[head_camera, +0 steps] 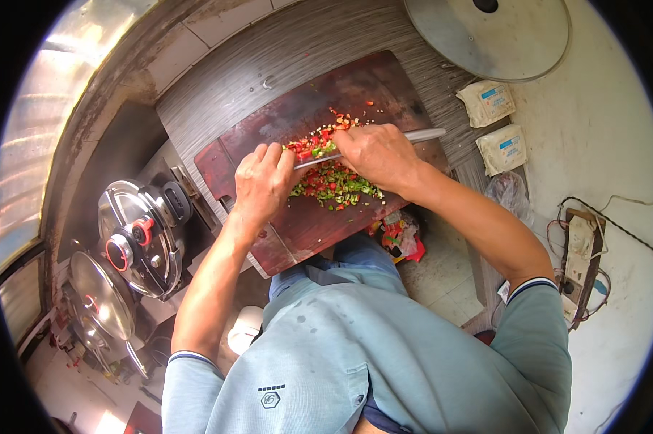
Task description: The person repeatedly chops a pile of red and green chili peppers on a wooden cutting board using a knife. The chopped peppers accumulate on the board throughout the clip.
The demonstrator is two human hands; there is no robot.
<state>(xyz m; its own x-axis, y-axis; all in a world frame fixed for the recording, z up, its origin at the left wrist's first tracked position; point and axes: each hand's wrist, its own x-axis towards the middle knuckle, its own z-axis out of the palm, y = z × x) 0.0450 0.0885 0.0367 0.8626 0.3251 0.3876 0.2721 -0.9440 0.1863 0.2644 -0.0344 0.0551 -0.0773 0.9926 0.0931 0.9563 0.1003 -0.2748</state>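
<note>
A kitchen knife (320, 160) lies slantwise over a dark reddish cutting board (283, 238), seen nearly edge-on. My right hand (383, 157) grips it close to the handle, whose pale grey end sticks out past my wrist. At the opposite end, the fingers of my left hand (264, 176) are closed over the blade's tip. Chopped red and green chillies (340, 187) are heaped on the near side of the blade. More red and green pieces with pale seeds (326, 133) lie along its far side. My fingertips and the blade's lower edge are partly hidden.
The board rests on a grey wood-grain counter (223, 92). To the left stands a steel pressure cooker (142, 238) beside a lidded pan (101, 295). A glass lid (500, 38) and two packets (486, 103) are at the right. Below hangs a bag of rubbish (399, 236).
</note>
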